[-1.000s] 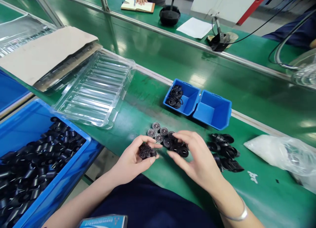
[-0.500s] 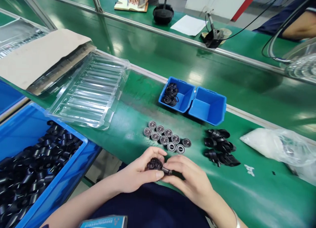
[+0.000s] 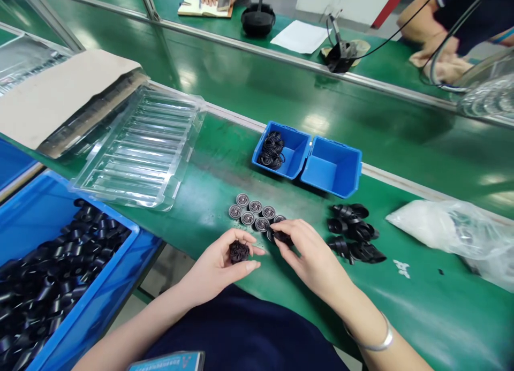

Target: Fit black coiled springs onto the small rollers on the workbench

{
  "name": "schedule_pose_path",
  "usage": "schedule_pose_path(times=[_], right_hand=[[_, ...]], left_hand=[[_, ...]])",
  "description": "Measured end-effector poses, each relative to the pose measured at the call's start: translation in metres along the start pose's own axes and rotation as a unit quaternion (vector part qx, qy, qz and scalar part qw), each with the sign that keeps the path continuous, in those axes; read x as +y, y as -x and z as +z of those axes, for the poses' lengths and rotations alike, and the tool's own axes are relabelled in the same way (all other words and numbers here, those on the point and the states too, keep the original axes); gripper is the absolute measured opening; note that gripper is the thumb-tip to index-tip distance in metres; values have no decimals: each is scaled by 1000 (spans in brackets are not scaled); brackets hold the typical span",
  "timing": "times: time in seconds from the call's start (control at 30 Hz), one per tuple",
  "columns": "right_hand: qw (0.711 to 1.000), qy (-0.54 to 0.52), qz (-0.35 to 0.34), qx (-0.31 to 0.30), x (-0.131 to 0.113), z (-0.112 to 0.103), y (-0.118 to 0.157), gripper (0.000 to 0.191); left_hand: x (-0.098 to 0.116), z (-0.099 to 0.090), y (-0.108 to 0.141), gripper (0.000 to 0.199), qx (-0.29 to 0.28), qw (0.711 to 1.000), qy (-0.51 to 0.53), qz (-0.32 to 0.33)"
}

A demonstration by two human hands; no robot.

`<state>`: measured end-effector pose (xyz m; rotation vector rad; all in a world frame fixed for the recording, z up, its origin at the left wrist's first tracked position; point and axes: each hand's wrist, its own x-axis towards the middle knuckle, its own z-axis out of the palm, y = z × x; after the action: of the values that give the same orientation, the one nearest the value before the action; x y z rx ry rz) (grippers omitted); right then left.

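Observation:
My left hand (image 3: 220, 258) cups a clump of small black ridged parts (image 3: 240, 251) above the near edge of the bench. At the right end of a group of round dark pieces with swirl-patterned tops (image 3: 255, 206), my right hand (image 3: 303, 245) pinches a dark round piece (image 3: 283, 237). My fingers cover much of it and hide the pieces behind, so I cannot tell whether it is lifted or standing. The visible swirl-topped pieces stand upright in two rows on the green bench (image 3: 217, 162).
Two blue bins (image 3: 331, 167) stand beyond the rows, the left one holding black rings (image 3: 272, 150). Black curved parts (image 3: 355, 232) and a plastic bag (image 3: 437, 226) lie right. A clear tray (image 3: 140, 146) and a blue crate (image 3: 132, 234) of black cylinders are left. People sit opposite.
My right hand has left my left hand and moved forward to the right end of the rows. The left hand keeps its clump. Across the bench, a person's arms have come further into view.

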<state>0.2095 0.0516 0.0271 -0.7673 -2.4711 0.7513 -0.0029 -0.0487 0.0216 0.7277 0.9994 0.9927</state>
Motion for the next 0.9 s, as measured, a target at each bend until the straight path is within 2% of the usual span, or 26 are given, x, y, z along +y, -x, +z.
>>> schedule_pose_path(times=[0.23,0.5,0.67,0.8,0.9], right_hand=[[999,36,-37,-2,2,0,-1,35],[990,115,-76,-38,0,-4,-5,36],[992,103,-67,-29,7,-5,-5,35],[995,82,-51,14,-4,-13,-1,44],[997,5,-67,-28,-20,-11,7,57]], left_hand=[[1,0,-4,32,-13,1000,-12,-11],[3,5,-4,26,-46,999,5,10],[5,5,-3,26,-57,998,4,0],[5,6,-4,29,-51,999,9,9],[3,9,-5,39,-51,999,1,8]])
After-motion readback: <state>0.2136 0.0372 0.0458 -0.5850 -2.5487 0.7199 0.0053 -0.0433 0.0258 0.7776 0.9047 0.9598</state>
